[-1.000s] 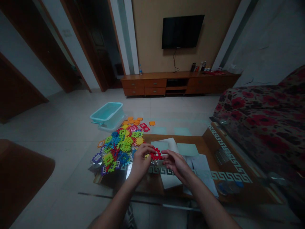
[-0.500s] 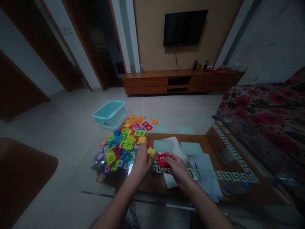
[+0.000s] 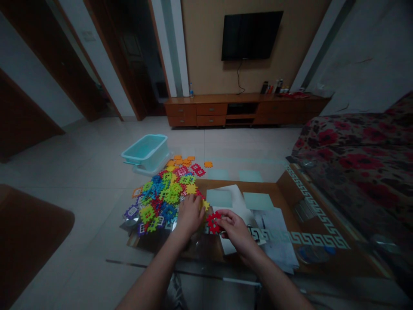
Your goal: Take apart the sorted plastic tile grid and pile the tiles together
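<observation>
A red plastic interlocking building piece [image 3: 213, 223] with notched edges and window-like holes is pinched in my right hand [image 3: 236, 230], between thumb and fingers, above the glass table. Palm down, my left hand [image 3: 190, 216] reaches over the near right edge of a pile of colourful interlocking pieces [image 3: 171, 193]. Its fingers are bent and the thumb stands apart; the fingertips are partly hidden among the pieces. Close to those fingers lie a yellow piece [image 3: 191, 189] and another yellow piece [image 3: 205, 204].
A turquoise plastic box [image 3: 148, 150] stands beyond the pile at the left. Papers [image 3: 274, 228] and a bottle [image 3: 314, 254] show under the glass table top. A flowered sofa [image 3: 358, 146] is at the right, and a brown seat [image 3: 32, 228] at the left.
My left hand has turned more palm down over the pile's edge. My right hand has moved slightly left with the red piece, which is now tilted differently.
</observation>
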Tool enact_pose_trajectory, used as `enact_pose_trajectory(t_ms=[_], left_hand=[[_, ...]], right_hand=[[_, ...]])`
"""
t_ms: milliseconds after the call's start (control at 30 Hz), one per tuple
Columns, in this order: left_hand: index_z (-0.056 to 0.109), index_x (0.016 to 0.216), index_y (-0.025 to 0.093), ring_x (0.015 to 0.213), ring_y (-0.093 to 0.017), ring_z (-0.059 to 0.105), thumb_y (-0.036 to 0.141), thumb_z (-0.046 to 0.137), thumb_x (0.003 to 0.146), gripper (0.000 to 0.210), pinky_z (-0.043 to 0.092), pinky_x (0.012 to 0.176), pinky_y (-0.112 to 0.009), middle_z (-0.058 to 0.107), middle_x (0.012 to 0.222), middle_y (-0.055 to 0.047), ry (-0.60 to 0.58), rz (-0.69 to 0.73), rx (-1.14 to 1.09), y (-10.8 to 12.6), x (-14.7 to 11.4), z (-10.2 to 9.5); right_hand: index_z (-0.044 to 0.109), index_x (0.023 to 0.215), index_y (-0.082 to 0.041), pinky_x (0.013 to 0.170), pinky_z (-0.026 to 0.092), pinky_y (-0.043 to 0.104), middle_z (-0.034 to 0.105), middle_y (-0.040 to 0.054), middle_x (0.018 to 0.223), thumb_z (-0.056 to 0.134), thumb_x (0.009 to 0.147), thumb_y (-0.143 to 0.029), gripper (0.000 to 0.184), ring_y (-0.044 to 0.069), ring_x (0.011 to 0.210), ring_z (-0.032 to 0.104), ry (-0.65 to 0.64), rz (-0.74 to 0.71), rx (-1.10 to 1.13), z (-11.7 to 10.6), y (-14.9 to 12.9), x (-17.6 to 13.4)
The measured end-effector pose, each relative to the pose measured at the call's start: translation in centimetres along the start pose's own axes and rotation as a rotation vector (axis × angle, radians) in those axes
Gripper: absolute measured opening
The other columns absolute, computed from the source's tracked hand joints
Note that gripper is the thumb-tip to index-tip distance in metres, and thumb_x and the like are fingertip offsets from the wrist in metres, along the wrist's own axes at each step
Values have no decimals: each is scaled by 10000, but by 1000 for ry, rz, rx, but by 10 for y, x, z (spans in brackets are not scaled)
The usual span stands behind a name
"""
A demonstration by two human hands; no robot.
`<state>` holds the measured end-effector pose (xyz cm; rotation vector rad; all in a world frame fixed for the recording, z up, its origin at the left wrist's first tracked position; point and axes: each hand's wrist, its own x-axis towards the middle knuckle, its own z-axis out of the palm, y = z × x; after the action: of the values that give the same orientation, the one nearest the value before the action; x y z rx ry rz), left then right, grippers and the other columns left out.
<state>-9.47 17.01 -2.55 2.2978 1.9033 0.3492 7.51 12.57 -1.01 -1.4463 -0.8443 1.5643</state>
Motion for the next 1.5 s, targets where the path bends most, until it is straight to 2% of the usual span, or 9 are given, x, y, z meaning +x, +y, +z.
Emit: enact_pose_trajectory(t_ms=[267,500,700,900,1033,1200,1500], left_hand=[[596,1107,172,1200,-284,479,378,454,934,305,375,993,-421,567,1226,-138,-31,-33,27,-7,-2,6],[574,1198,135,1297,-309,423,362,466,917,377,343,1055,-459,517,1371,-168,-40,-42,24,-6,-2,8],[591,1173,147,1245,-302,451,338,454,920,345,353,1032,-451,568,1290,-148,-20,-18,33,-4,-3,4],[594,1142,189,1179,-266,488,254,439,920,278,356,1005,-411,583,1212,-120,43,28,27,-5,-3,-1],[614,1070,172,1201,-270,493,223,440,908,243,357,1018,-418,584,1227,-132,27,24,7,-8,-1,3],[583,1150,134,1250,-279,476,220,454,896,298,351,1050,-425,564,1286,-162,1,-25,-33,-8,0,9],[633,1045,156,1120,-268,539,216,474,888,230,401,971,-407,607,1143,-137,-2,-21,-47,-6,2,4]], right_hand=[[639,925,-163,486,380,222,681,11,665,687,606,-369,383,137,559,573,-27,-27,-14,-12,-16,-6],[633,909,-161,480,365,225,676,6,650,676,566,-375,406,134,544,558,5,-12,2,-16,-21,-5],[630,917,-165,491,363,223,685,12,680,655,582,-391,405,129,552,563,5,-17,-34,-15,-23,-6],[630,882,-179,465,345,226,650,-8,610,651,579,-388,369,138,531,560,15,-61,-53,-15,-23,-6],[638,874,-188,476,366,235,635,-16,599,654,589,-389,349,145,533,569,7,-98,-64,-17,-19,-4],[641,868,-190,492,373,244,619,-20,602,655,619,-356,299,142,531,556,-8,-143,-86,-17,-11,-1],[645,858,-186,500,383,246,586,-30,567,657,629,-321,266,146,528,542,-2,-159,-105,-15,-10,0]])
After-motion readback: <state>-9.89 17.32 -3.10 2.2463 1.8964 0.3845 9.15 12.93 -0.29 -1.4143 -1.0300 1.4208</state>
